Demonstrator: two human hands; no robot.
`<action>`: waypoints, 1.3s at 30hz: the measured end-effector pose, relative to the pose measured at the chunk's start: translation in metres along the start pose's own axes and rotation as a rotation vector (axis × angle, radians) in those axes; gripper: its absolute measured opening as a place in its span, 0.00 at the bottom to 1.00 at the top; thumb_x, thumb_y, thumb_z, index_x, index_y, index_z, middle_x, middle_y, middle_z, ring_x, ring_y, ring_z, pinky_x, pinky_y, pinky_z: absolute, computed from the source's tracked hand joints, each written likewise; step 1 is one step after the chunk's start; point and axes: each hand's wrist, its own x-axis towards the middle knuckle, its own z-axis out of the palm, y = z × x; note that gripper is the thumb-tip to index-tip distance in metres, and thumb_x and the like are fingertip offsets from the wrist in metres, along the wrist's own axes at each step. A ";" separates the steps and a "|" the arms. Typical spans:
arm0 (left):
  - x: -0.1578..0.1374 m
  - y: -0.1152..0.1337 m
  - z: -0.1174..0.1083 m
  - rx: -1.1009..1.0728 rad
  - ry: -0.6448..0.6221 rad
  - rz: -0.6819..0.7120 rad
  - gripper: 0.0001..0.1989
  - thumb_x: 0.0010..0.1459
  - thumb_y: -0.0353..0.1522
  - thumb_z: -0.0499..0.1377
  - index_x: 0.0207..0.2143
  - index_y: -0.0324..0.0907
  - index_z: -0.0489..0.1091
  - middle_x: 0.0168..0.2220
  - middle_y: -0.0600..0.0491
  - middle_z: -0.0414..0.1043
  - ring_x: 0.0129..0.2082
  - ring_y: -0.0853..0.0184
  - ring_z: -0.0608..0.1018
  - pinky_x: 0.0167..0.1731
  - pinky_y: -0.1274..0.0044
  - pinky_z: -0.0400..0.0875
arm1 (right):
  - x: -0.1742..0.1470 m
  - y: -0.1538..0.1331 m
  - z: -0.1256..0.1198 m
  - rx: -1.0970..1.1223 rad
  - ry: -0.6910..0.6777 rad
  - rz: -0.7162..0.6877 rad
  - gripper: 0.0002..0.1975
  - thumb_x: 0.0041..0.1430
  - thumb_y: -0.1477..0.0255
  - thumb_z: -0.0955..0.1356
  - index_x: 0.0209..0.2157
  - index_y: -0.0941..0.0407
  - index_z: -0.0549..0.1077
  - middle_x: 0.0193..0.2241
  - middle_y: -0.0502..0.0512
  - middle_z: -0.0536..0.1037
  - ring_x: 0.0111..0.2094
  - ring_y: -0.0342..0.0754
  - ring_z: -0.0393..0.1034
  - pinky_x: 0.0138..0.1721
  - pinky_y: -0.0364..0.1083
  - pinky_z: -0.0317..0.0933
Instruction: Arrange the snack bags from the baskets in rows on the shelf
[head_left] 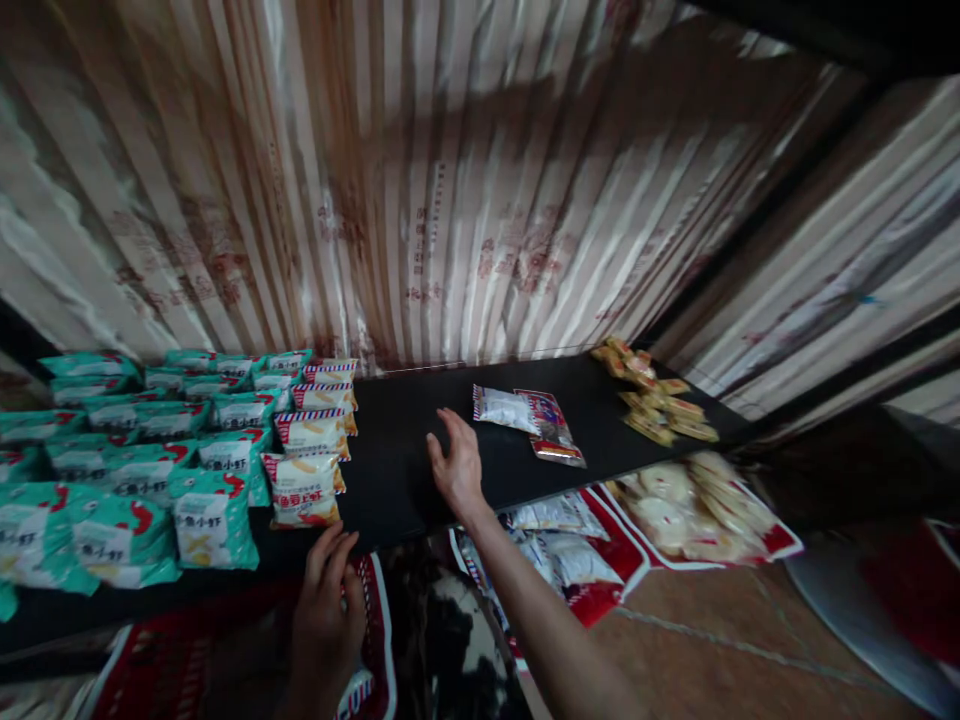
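Note:
My left hand [328, 590] is at the shelf's front edge, palm down with loosely bent fingers apart. Its fingertips are just below the front white-and-yellow snack bag [306, 490]; whether they touch it I cannot tell. More bags of that kind stand behind it in a row. Over the bare part of the black shelf [397, 440], my right hand [457, 462] is open, thumb and fingers spread, holding nothing. To its right lie a small white packet with a striped end [504, 408] and a red-and-clear packet [551, 428].
Rows of teal snack bags [214, 520] fill the shelf's left side. Small yellow packets [664, 410] lie in a pile at the right end. Below the shelf are open red bags of white packets [577, 560] and pale snacks [690, 505]. A pleated curtain [450, 200] hangs behind.

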 end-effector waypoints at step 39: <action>0.027 0.077 0.026 -0.455 -0.230 -0.493 0.26 0.57 0.39 0.51 0.56 0.35 0.57 0.49 0.40 0.68 0.38 0.66 0.77 0.34 0.75 0.74 | -0.034 -0.006 -0.064 0.961 -0.682 0.601 0.26 0.46 0.56 0.72 0.45 0.52 0.67 0.41 0.57 0.78 0.42 0.55 0.73 0.46 0.54 0.65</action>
